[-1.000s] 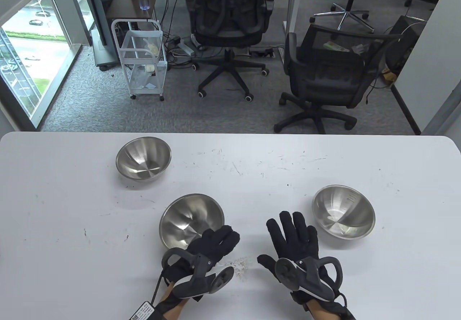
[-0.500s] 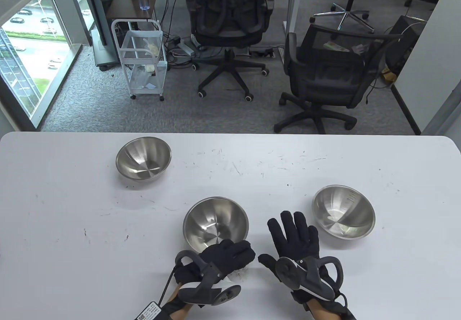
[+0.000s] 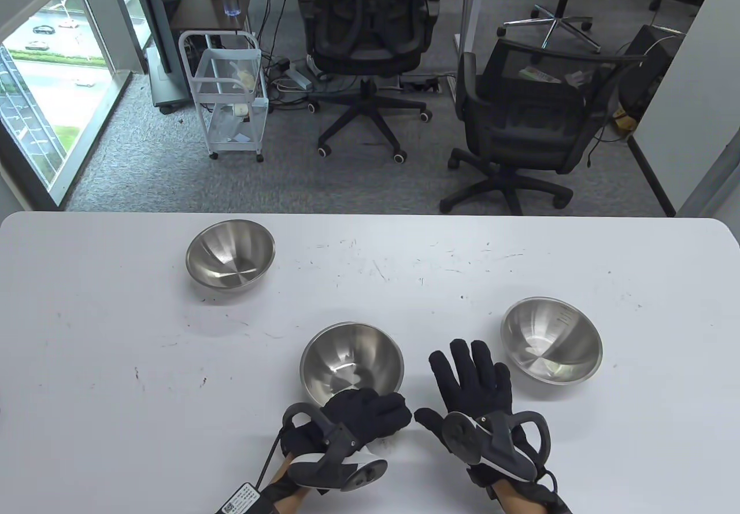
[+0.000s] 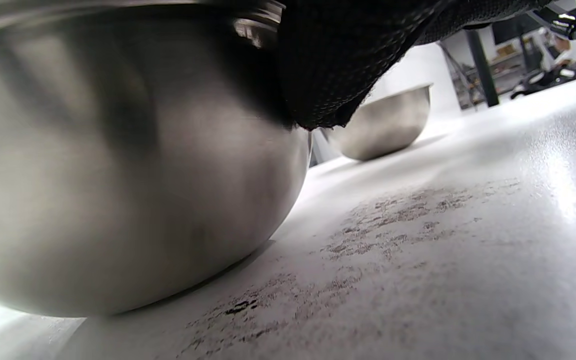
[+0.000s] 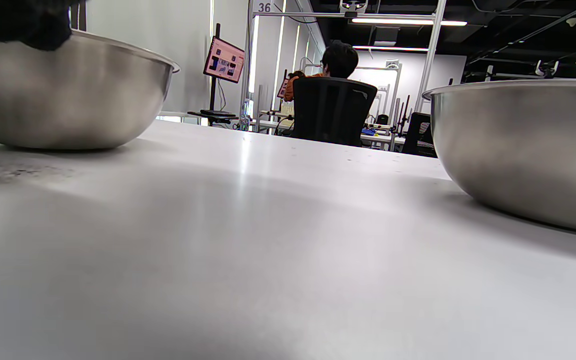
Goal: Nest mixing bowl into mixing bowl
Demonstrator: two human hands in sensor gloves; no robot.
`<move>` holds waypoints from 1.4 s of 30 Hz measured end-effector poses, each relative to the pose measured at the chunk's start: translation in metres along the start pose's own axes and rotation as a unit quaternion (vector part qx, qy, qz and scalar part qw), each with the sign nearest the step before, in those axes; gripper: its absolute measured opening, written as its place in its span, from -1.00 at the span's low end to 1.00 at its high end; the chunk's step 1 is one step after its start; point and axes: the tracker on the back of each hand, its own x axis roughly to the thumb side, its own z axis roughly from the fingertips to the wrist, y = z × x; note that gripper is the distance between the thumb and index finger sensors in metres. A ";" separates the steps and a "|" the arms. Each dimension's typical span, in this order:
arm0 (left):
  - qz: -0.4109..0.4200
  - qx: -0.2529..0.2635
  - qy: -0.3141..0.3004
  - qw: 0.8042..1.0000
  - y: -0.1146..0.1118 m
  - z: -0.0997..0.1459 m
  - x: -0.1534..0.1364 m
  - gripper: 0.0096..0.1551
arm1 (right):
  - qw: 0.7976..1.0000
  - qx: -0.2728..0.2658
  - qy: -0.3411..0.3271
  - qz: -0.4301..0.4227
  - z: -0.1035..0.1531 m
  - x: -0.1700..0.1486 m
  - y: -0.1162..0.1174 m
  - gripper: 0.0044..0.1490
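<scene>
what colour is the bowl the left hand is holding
Silver brushed steel bowl, gripped by the left hand; the table view shows it best.

Three silver steel bowls (image 3: 351, 359); black-gloved hands (image 3: 471, 384); scuffed white table (image 3: 115, 335).

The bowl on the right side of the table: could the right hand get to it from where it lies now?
Probably yes. The right hand lies flat on the table, fingers spread, holding nothing, and the right bowl sits just beside it with only bare tabletop between them.
</scene>
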 end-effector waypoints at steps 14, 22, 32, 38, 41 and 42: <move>0.001 0.008 0.015 1.000 0.006 0.004 -0.005 -0.17 | 1.000 0.004 -0.001 -0.002 -0.001 0.000 0.000 0.18; 0.041 0.030 0.049 0.998 0.016 0.013 -0.025 -0.18 | 1.000 0.005 0.000 -0.002 -0.001 0.000 0.000 0.18; 0.046 0.045 0.111 0.992 0.020 0.029 -0.058 -0.16 | 1.000 0.006 0.000 -0.003 -0.001 -0.001 0.000 0.18; 0.051 0.047 0.151 0.986 0.020 0.042 -0.078 -0.15 | 1.000 0.006 0.000 -0.004 -0.001 -0.001 0.000 0.18; 0.050 0.050 0.173 0.982 0.018 0.049 -0.089 -0.15 | 1.000 0.005 0.000 -0.004 -0.001 -0.001 0.000 0.18; 0.048 0.052 0.178 0.982 0.018 0.051 -0.092 -0.15 | 1.000 0.006 0.000 -0.004 -0.001 -0.001 0.000 0.18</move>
